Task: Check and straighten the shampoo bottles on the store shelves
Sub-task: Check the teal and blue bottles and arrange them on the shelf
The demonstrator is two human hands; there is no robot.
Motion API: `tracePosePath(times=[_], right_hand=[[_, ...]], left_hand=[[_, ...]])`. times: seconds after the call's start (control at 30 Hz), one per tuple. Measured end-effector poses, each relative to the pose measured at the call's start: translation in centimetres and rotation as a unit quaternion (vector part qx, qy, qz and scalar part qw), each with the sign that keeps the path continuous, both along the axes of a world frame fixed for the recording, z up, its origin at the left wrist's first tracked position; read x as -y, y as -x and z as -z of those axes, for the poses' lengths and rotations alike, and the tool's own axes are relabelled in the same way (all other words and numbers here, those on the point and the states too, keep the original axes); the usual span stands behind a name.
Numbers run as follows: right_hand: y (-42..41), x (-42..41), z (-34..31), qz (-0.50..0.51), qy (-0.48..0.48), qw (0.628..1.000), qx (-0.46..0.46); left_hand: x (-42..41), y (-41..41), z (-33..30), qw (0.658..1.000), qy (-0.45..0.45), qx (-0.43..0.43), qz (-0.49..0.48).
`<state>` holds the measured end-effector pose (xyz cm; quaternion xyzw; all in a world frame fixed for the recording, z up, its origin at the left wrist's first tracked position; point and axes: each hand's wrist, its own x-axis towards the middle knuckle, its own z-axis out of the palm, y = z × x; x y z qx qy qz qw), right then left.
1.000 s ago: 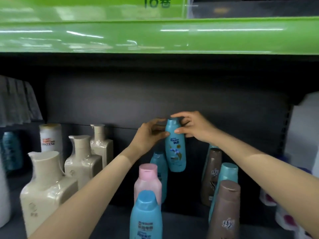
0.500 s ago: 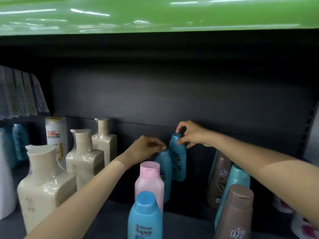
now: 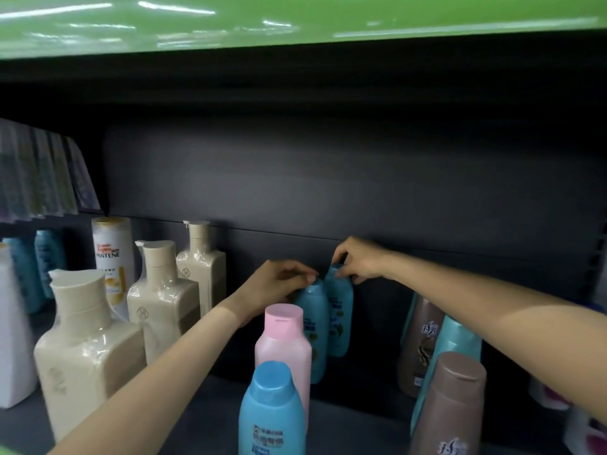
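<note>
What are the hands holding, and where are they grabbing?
The right hand pinches the cap of the rear teal shampoo bottle. The left hand grips the top of the teal shampoo bottle in front.

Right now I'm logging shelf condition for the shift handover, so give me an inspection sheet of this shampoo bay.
Surface: dark shelf, dark back panel.
Job's things: two teal bottles upright side by side at the back; pink bottle and blue bottle in front of them.
Clutter: beige pump bottles, Pantene bottle, brown bottles at right.
Hands: left hand grips the nearer teal cap; right hand pinches the farther one.
Cables: nothing seen.
Surroundings: green shelf edge above.
</note>
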<state>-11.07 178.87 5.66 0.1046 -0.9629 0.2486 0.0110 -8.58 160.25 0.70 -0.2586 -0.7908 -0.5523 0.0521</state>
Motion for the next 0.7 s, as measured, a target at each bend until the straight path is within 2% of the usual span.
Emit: tracePosePath(times=[0.23, 0.47, 0.7], right_hand=[[0.6, 0.8, 0.2, -0.004, 0.003, 0.999, -0.034], [0.1, 1.5, -0.3, -0.026, -0.085, 0.992, -0.092], [-1.6, 1.0, -1.5, -0.038, -0.053, 0.992, -0.112]], left_hand=[[0.1, -0.2, 0.1, 1.000, -0.014, 0.014, 0.006], [0.1, -0.5, 0.0, 1.000, -0.008, 0.015, -0.008], [0.3, -0.9, -0.1, 0.999, 0.003, -0.013, -0.044]])
